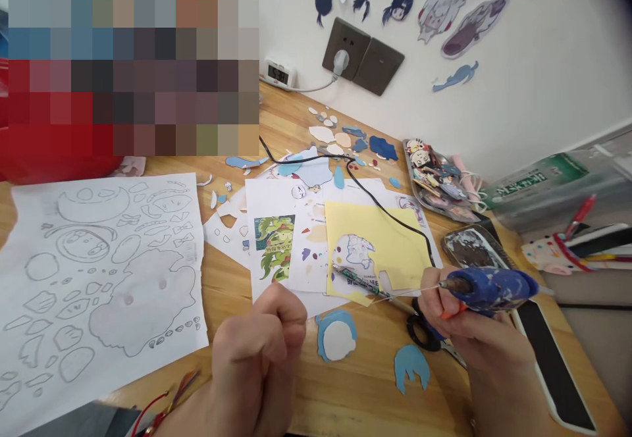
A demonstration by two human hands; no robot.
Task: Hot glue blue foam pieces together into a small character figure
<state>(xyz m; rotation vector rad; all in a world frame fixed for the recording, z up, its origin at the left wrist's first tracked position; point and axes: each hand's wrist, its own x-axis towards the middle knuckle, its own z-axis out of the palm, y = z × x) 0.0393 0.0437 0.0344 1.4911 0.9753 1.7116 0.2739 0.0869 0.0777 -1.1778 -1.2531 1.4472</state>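
Note:
My right hand grips a blue hot glue gun, its nozzle pointing left and a thin glue strand trailing from the tip. Fingers curled and pressed together, my left hand is closed above the table; whatever it may hold is hidden. Between the hands lies a blue cutout with a white oval piece on it. A light-blue notched cutout rests nearer my right hand. Black-handled scissors lie partly behind that hand. A patterned pen crosses a yellow sheet.
At left is a large paper with pencil outlines. Printed sheets and small cut pieces spread across the wooden table. A black cord runs over them. A tray of cutouts stands by the wall, near a socket.

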